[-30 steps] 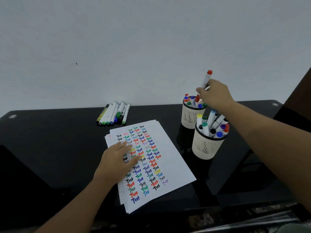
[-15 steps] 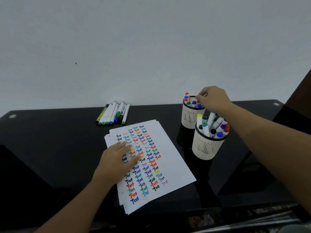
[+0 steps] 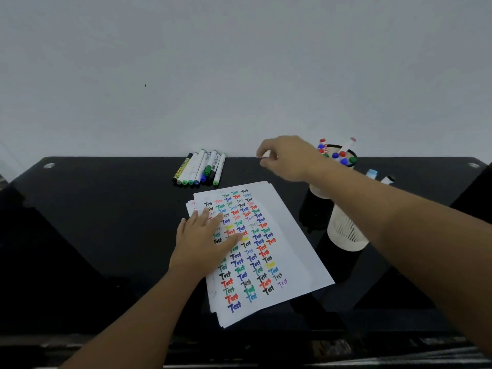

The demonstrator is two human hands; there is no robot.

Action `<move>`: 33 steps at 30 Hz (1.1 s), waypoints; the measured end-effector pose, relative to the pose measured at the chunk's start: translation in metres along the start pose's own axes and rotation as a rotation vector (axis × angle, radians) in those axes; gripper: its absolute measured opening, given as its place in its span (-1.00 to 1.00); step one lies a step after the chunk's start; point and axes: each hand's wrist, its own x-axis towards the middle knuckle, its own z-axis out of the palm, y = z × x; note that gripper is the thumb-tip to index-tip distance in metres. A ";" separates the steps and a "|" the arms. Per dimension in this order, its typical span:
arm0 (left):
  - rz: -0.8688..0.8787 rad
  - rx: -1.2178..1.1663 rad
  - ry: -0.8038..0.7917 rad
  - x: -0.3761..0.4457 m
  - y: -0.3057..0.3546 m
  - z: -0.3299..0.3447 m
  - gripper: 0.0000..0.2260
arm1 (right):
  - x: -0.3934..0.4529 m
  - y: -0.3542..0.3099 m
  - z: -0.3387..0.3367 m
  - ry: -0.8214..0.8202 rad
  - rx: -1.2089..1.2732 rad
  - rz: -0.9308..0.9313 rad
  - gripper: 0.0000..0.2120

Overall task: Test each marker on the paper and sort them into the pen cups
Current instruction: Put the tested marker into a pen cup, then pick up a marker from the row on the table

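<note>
The job looks to be between markers: one seems filed, the next not yet picked up. The right hand (image 3: 288,158) hangs above the bench (image 3: 106,222) at about one o'clock from the paper (image 3: 290,235), between the far pen cup (image 3: 336,155) and the row of untested markers (image 3: 201,169) lying at eleven o'clock. Its grip is loosely curled; something small and pale shows at the fingertips, but I cannot tell whether it is held or what it is. The left hand (image 3: 203,241) lies flat with straight fingers on the paper's nine o'clock side, pinning the stack. The near pen cup (image 3: 346,233) stands at three o'clock, half hidden by the right forearm. By my judgement the next move calls for reaching to the row, lifting one marker clear of its neighbours, uncapping it and writing in a bare spot while the left hand holds the sheet. The sheet carries columns of "Test" in black, red, green, blue, yellow and purple. The printing on the marker barrels is too small to read.
</note>
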 end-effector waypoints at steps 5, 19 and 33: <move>-0.001 -0.011 -0.005 0.001 0.001 -0.001 -0.20 | 0.032 -0.025 0.068 -0.228 -0.103 -0.084 -0.58; 0.018 -0.020 0.009 0.003 -0.001 0.002 -0.25 | 0.087 -0.036 0.143 -0.180 -0.337 -0.169 -0.44; 0.011 -0.026 0.007 0.003 0.000 0.001 -0.25 | 0.098 -0.020 0.145 0.007 -0.489 -0.318 -0.60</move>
